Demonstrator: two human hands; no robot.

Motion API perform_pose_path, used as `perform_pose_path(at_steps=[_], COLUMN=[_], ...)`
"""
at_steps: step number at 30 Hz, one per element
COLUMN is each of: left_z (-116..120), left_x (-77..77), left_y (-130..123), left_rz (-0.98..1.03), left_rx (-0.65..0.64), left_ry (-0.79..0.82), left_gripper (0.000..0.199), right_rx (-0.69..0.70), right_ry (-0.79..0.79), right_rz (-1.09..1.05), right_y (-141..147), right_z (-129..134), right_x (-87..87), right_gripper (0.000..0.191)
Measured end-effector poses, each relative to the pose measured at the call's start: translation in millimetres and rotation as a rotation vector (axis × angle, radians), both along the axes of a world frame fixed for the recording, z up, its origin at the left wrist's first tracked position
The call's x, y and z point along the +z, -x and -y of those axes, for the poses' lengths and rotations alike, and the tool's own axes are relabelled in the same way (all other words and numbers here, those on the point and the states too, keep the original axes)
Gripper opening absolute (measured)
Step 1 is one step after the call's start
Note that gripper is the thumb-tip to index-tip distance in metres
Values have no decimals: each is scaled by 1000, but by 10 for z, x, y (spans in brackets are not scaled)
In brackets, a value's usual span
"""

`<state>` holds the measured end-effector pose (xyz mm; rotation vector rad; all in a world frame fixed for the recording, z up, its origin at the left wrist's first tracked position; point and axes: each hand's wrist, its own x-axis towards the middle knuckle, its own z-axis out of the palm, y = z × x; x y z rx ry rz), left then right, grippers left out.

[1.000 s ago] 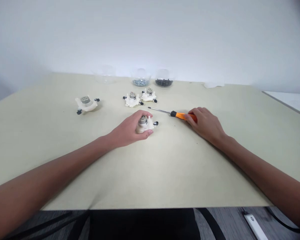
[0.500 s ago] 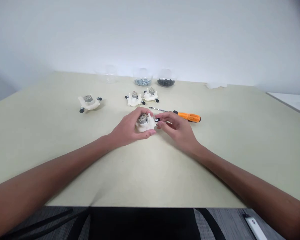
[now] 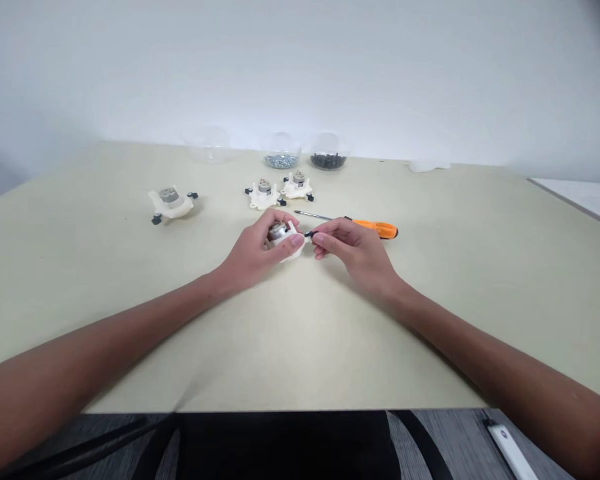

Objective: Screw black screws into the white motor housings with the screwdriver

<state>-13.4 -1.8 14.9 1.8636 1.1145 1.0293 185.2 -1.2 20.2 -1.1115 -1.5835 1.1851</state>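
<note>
Tabletop [image 3: 430, 320]: four motor mounts [image 3: 171, 205], two hands [image 3: 253, 257] [image 3: 355, 257].

"What's on the pale table [image 3: 480, 280]?"

"Just beyond the right hand [image 3: 353, 250], an orange-handled screwdriver [image 3: 377, 229] lies flat."

"And past the left hand [image 3: 260, 250]?"

"Two white motor housings [image 3: 264, 195] sit ahead of it, a third housing [image 3: 170, 203] farther left, and clear bowls [image 3: 281, 152] of silver screws [image 3: 281, 161] and black pieces [image 3: 329, 161] well beyond."

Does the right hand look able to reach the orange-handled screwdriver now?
Probably yes: the right hand sits close to the orange-handled screwdriver, nothing between, but its fingers pinch a small black part.
</note>
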Motion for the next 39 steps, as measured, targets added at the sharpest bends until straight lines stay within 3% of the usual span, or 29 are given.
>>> perform_pose_path(at_steps=[5,15,17,20,23,25,27,30,33,39], left_z=[-27,3,11,9,-1,-3,-1,4,3,4], left_x=[-22,2,6,-3,-17,-20,-19,-23,-34,-35], left_y=[27,3,-6,-22,-39,-47,-52,-48,-37,-29], left_rz=[17,-110,-196,-353,-475,-508,-513,-476,-425,-412], left_rx=[-28,-7,8,32,32,24,11,-30,-72,-89], left_ry=[23,-6,-70,-215,-275,-273,-260,-205,-170,-186], left_gripper=[40,39,40,44,47,52,55,50,48,48], right_rx=[111,-5,-22,-105,-230,-225,-202,-221,-250,-179], right_ry=[203,-9,-118,-419,-572,-463,-364,-387,-430,-240], right_rz=[-212,100,215,493,935,1184,1255,1164,1080,1191], right_y=[-19,-5,-37,-194,-470,-665,-814,-899,-860,-828], right_z=[-58,24,-8,-99,-187,-218,-224,-216,-219,-246], right_x=[-39,-16,-6,27,61,76,93,138,158,90], right_gripper=[26,23,21,18,36,49,42,30,30,33])
